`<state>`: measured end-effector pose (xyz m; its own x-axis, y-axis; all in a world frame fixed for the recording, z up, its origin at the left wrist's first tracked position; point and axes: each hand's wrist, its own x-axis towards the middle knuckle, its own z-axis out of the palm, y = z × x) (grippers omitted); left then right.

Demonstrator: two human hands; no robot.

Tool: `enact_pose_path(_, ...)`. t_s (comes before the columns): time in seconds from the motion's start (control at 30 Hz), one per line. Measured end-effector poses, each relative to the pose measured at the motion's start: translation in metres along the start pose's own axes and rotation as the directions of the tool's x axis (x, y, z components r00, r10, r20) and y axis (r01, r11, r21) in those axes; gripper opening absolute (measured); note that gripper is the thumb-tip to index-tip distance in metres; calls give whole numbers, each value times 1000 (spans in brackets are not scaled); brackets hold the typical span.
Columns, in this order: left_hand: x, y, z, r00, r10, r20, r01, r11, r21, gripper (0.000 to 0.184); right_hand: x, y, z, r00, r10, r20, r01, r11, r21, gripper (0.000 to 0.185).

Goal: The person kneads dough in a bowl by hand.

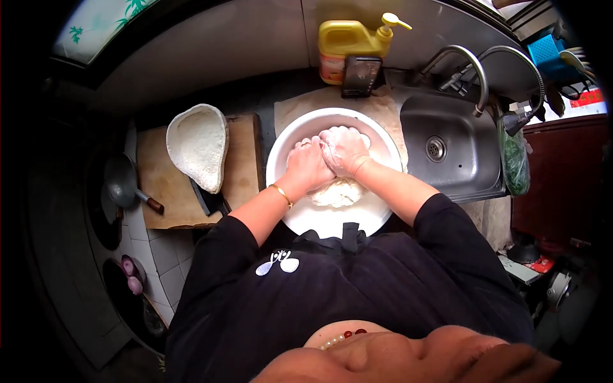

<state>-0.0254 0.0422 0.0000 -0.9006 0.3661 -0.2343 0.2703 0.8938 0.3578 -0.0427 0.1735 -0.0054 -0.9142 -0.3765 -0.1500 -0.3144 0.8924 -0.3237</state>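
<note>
A lump of pale dough (337,193) lies in a large white basin (276,156) in front of me. My left hand (309,165), dusted with flour and with a gold bracelet at the wrist, has its fingers curled closed against the dough. Beside it and touching it, my right hand (345,150) is also closed, with floury knuckles, on the far part of the dough. Both hands are inside the basin, and they hide much of the dough under them.
Left of the basin, a flour-filled scoop-like bowl (198,145) and a dark-bladed knife (205,196) rest on a wooden board (153,185). A phone (361,76) leans against a yellow pump jug (348,39). A steel sink (450,172) with a faucet (482,86) is at right.
</note>
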Motion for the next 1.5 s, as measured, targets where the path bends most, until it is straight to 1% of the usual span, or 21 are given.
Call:
enact_pose_path(0.1, 7, 0, -4, 1000, 27, -5, -27, 998, -51, 59, 5, -2, 0, 997, 46, -57, -44, 998, 39, 27)
enact_pose_path(0.2, 4, 0, -6, 997, -54, 51, 58, 996, -69, 55, 3, 1, 9, 983, 67, -168, -59, 997, 53, 32)
enact_pose_path(0.27, -2, -2, -6, 999, -27, 40, 30, 996, -84, 57, 3, 4, 12, 986, 47, -162, -30, 994, 104, 36)
enact_pose_path(0.3, -4, -6, 0, 1000, -8, 4, 8, 997, -75, 57, 3, 7, 8, 996, 21, -82, -11, 993, 116, 39)
enact_pose_path(0.37, -15, 8, -10, 1000, -22, -15, 23, 1000, 17, 57, 1, 14, -9, 968, 14, -249, 70, 943, 324, 41)
enact_pose_path(0.4, -20, 14, -15, 991, 61, -122, -54, 997, 61, 57, 1, 18, -13, 946, 25, -323, 120, 898, 423, 41)
enact_pose_path(0.47, -32, 22, -18, 927, 226, -300, -181, 969, 170, 58, 11, 38, -14, 945, -205, -256, 220, 975, 31, 42)
enact_pose_path(0.5, -39, 27, -23, 921, 254, -295, -210, 962, 173, 63, 0, 28, -22, 920, -237, -312, 210, 971, -117, 39)
enact_pose_path(0.6, -39, 12, 12, 842, 337, -422, -235, 932, 275, 72, -23, -1, -19, 961, 100, -257, -80, 993, 84, 35)
enact_pose_path(0.63, -53, 17, 4, 939, 233, -254, -188, 963, 191, 83, -33, -5, -15, 932, -91, -350, 43, 989, -143, 34)
enact_pose_path(0.67, -65, 20, -3, 947, 245, -210, -204, 959, 199, 86, -45, -8, -14, 946, -181, -270, 133, 974, -185, 32)
enact_pose_path(0.73, -82, 19, -9, 960, 256, -110, -231, 951, 204, 92, -68, -27, -16, 952, -20, -305, 53, 993, 102, 29)
enact_pose_path(0.77, -79, 15, -11, 977, 202, -70, -194, 976, 100, 94, -75, -32, -6, 923, -28, -383, 66, 994, 86, 27)
enact_pose_path(0.83, -77, 16, -10, 979, 199, -31, -190, 965, 180, 94, -88, -36, 15, 847, -41, -529, 76, 996, 46, 26)
enact_pose_path(0.87, -76, 17, -7, 980, 197, -11, -190, 957, 218, 95, -90, -34, 17, 869, -29, -493, 73, 995, 71, 27)
enact_pose_path(0.93, -76, 11, 19, 973, 201, -113, -176, 964, 198, 95, -89, -33, 13, 910, -4, -415, 62, 990, 127, 30)
enact_pose_path(1.03, -67, -1, 53, 934, 231, -271, -167, 957, 238, 93, -78, -24, 24, 833, -164, -528, 140, 986, -85, 31)
enact_pose_path(1.13, -46, -4, 49, 957, 186, -224, -140, 968, 207, 91, -62, -18, 17, 925, -52, -377, 80, 995, 60, 34)
enact_pose_path(1.33, -9, -10, 12, 991, 134, 19, -135, 971, 198, 77, -17, -3, -6, 995, 20, -102, -17, 999, 29, 25)
enact_pose_path(1.37, -7, -10, 10, 987, 154, -40, -139, 957, 254, 76, -12, -1, -3, 991, 16, -133, -14, 1000, 17, 26)
enact_pose_path(1.5, -1, -5, -9, 985, 170, -9, -160, 942, 296, 77, -3, 2, 5, 976, 24, -218, -29, 999, -18, 28)
